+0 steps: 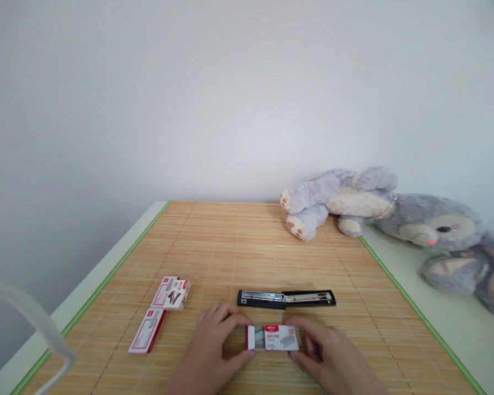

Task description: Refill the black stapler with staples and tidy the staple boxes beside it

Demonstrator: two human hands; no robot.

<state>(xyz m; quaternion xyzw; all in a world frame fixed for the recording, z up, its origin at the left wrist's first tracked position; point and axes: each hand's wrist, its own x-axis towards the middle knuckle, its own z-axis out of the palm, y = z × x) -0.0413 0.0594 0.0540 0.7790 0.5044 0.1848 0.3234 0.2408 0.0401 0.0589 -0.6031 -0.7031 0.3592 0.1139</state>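
Near the front of the bamboo mat, a small white and red staple box (pixel 280 338) lies between my two hands. Its inner tray is slid partly out to the left, and grey staples show in the gap. My left hand (pixel 216 345) pinches the tray's left end between thumb and fingers. At the opposite end, my right hand (pixel 329 351) grips the sleeve by its right corners. Just beyond the box, a black stapler (pixel 286 298) lies unfolded flat, its metal channel facing up.
Left on the bamboo mat (pixel 230 241) are two flat red and white boxes (pixel 147 330) and a smaller white box (pixel 177 295) with a stapler picture. A grey plush rabbit (pixel 362 203) lies at the back right. A white curved cable or arm (pixel 37 318) crosses the left edge.
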